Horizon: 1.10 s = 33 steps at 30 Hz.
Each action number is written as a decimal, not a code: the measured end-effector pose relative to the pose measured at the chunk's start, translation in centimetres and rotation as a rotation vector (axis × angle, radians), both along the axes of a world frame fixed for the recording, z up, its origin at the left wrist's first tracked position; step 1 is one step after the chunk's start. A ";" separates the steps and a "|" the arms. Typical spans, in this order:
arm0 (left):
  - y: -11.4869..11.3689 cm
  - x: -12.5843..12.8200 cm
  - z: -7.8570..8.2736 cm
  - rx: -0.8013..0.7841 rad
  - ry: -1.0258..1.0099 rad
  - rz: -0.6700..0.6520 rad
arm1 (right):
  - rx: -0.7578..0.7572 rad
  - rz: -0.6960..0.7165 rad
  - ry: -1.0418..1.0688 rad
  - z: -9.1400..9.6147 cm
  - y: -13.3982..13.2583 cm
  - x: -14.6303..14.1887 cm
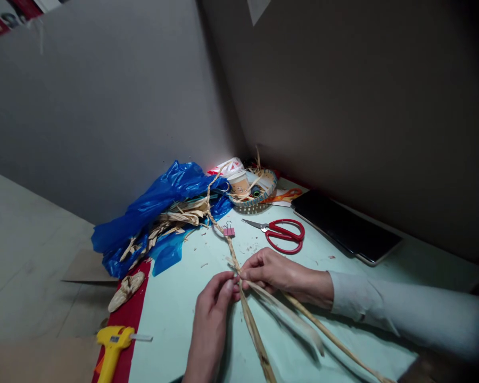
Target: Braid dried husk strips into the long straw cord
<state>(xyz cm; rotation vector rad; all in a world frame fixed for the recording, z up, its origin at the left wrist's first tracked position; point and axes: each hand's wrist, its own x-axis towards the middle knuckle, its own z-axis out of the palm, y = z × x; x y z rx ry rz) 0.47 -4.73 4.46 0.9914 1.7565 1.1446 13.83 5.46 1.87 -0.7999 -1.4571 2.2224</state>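
Left hand [213, 306] and right hand [273, 270] pinch the braid [231, 249]. Its upper length is plaited. Loose strands [253, 330] remain, perhaps three amid blur

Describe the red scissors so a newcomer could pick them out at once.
Find the pale green table, then the right hand. Just beyond it, left of the flat black slab, lie the scissors, blades pointing left. Their big red handles set them apart from the orange handles beside the basket.

Two hands [211, 314] — one braid [232, 252] — one clip [229, 232]
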 end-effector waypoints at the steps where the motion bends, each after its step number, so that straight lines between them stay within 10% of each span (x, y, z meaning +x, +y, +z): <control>1: 0.7 -0.1 0.0 -0.015 -0.137 -0.067 | 0.002 0.012 0.006 0.1 0.0 0.0; 6: 2.5 0.1 -1.7 -0.065 -0.476 -0.063 | 0.137 0.050 -0.024 0.2 0.4 0.2; 13: 2.0 0.6 -2.7 -0.048 -0.177 -0.022 | 0.941 0.141 -0.298 2.1 0.5 1.7; 24: 2.0 1.7 -2.8 -0.003 -0.030 0.073 | 1.557 0.076 -0.620 1.1 -2.2 1.7; 33: 1.4 1.8 -2.6 -0.032 -0.285 0.069 | 1.901 0.168 -0.691 0.9 -4.6 0.9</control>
